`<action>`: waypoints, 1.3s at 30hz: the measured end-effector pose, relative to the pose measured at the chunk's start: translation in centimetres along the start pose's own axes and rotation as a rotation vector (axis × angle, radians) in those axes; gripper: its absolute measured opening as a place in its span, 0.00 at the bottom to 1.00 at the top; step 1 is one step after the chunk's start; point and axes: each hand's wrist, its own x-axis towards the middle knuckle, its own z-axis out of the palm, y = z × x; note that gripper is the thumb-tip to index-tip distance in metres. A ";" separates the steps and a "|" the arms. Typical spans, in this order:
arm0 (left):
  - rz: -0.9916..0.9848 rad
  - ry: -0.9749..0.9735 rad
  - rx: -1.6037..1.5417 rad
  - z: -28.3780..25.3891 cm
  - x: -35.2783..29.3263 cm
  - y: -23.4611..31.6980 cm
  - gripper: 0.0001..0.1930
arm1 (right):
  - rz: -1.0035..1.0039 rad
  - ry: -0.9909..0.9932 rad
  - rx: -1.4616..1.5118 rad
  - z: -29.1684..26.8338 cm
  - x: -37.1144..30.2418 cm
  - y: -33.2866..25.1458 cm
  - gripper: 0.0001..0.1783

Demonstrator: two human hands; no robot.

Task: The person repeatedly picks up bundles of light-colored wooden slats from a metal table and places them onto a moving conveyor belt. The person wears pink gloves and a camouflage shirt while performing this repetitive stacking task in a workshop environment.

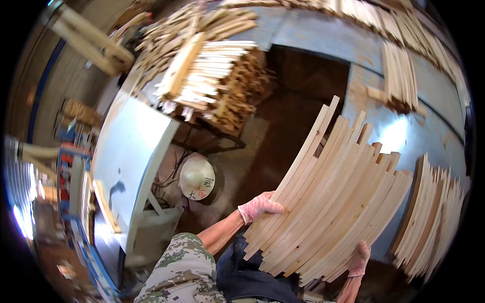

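A round white stool (196, 177) on the floor carries handwritten characters near its rim, 1 part in black and 1 in red; the strokes are small but clearly brushed or penned on. Just behind it, a dark metal stand (214, 136) bears a stack of pale sticks (214, 76), their uneven ends facing the right, with a looser pile of sticks (166, 48) beyond. At the far left, a red and blue rack (64, 174) is too blurred to tell what it contains. The wooden strips (328, 202) lie side by side in a broad sheaf in front of the person, spanning the space between the 2 hands and slanting up toward the right, their far ends stepped. The left hand (263, 206), in a pinkish knit glove, clasps the sheaf's left edge with the thumb over the top; the right hand (359, 260), gloved alike, grips the lower right edge. Both grips are closed on the strips, though the fingers underneath are hidden. On the grey-blue table (313, 33), a short bundle (399, 70) lies beyond the sheaf, and another row of strips (429, 217) lies near its right side.
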 end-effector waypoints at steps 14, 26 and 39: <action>0.558 0.559 -0.159 -14.5 -36.8 6.9 0.27 | 0.014 -0.741 -0.499 48.2 -1.5 -7.5 0.45; 0.736 1.078 -0.728 -29.3 -59.4 -2.9 0.24 | 0.463 -1.276 -0.843 85.5 -7.3 17.0 0.20; 0.006 1.759 -0.002 -37.4 -66.4 6.3 0.45 | 0.542 -1.224 -0.907 101.3 -7.8 27.2 0.21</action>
